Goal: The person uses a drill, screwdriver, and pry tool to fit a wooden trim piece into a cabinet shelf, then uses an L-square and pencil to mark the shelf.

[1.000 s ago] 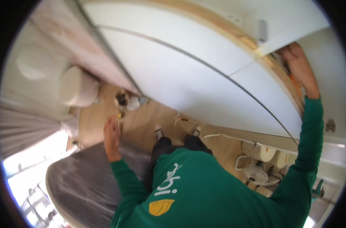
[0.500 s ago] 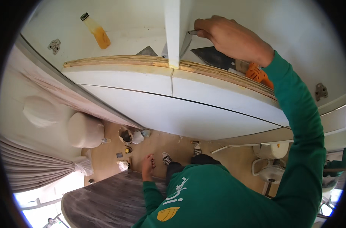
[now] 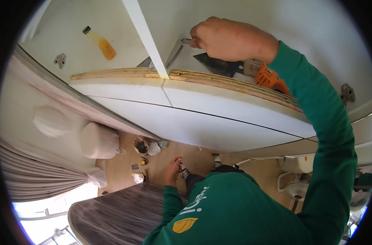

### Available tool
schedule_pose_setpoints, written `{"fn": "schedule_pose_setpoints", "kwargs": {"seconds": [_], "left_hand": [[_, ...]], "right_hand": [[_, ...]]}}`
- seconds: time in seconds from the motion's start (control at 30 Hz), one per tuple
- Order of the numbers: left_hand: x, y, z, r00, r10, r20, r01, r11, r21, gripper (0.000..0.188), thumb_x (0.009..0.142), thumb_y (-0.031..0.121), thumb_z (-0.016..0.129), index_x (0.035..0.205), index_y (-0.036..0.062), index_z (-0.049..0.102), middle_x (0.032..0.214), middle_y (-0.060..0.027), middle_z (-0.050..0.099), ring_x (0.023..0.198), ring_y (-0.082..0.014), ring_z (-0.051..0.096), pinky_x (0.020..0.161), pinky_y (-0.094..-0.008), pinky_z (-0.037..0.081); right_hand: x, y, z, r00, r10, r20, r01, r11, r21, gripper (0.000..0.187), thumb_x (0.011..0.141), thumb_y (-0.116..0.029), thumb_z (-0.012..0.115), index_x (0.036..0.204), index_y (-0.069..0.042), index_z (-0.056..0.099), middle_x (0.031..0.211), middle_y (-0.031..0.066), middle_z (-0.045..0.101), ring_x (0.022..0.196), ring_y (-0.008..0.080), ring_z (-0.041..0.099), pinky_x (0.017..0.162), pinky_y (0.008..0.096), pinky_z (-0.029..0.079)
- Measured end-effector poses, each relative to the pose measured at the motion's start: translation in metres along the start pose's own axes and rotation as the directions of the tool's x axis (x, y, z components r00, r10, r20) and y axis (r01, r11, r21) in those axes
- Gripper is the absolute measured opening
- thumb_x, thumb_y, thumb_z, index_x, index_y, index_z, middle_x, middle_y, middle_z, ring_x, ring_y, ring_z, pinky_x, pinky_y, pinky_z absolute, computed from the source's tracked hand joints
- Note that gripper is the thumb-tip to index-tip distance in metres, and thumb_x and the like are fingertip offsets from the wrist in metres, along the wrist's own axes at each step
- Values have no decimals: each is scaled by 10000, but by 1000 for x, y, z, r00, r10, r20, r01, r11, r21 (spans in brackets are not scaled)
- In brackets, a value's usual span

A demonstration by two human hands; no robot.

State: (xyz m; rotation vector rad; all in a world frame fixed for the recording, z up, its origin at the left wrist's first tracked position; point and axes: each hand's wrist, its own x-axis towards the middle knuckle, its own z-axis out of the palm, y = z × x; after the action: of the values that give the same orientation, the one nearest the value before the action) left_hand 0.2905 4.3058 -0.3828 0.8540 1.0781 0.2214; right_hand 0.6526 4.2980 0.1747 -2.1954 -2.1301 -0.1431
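My right hand [image 3: 230,41] reaches over the plywood-edged front of a white cabinet. Its fingers are closed on the end of a bent grey metal tool [image 3: 175,54], whose exact kind I cannot make out. The tool slants down beside a narrow white upright divider [image 3: 144,36]. Below this hand lie a dark, flared scraper blade [image 3: 216,64] and an orange power tool [image 3: 266,76], partly hidden by my wrist and the edge. My left hand [image 3: 173,169] hangs low near my shoe, fingers loosely bent and apart, with nothing seen in it.
A bottle of orange liquid [image 3: 102,45] is inside the cabinet on the left. Metal hinges [image 3: 60,61] sit at both ends. Below, a plastic-wrapped dark surface [image 3: 112,216], a torn bag [image 3: 142,145] and a fan [image 3: 296,190] stand around me.
My view has shifted, so the divider appears further left and tilted. My right hand has moved left with the grey tool still in its fingers. My left hand sits slightly higher.
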Motion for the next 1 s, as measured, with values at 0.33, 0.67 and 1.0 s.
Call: {"fn": "schedule_pose_setpoints", "kwargs": {"seconds": [0.33, 0.67, 1.0], "left_hand": [[6, 23, 1, 994, -18, 109, 7, 995, 96, 283, 1048, 217, 577, 1297, 85, 604, 884, 8, 557, 578, -61, 451, 485, -215, 366], [8, 57, -31, 980, -133, 151, 51, 889, 454, 299, 1020, 292, 621, 1241, 89, 632, 891, -2, 595, 631, -76, 520, 526, -216, 412], [31, 43, -6, 781, -418, 463, -399, 237, 886, 362, 996, 344, 604, 1191, 46, 672, 1016, -152, 723, 868, -313, 692, 765, -426, 549]], "right_hand": [[5, 7, 6, 1000, 31, 2, -31, 999, -34, 245, 979, -100, 544, 1096, 8, 730, 1120, 216, 729, 1051, 398, 690, 892, 485, 553], [-98, 8, -20, 825, -34, -564, -85, 979, -183, 190, 897, -142, 663, 909, 43, 705, 911, 226, 687, 854, 331, 681, 770, 441, 554], [-325, -94, 37, 343, 799, -493, -533, 598, 598, 343, 1022, -257, 589, 1199, 26, 668, 919, 85, 628, 858, 181, 578, 793, 327, 472]]}}
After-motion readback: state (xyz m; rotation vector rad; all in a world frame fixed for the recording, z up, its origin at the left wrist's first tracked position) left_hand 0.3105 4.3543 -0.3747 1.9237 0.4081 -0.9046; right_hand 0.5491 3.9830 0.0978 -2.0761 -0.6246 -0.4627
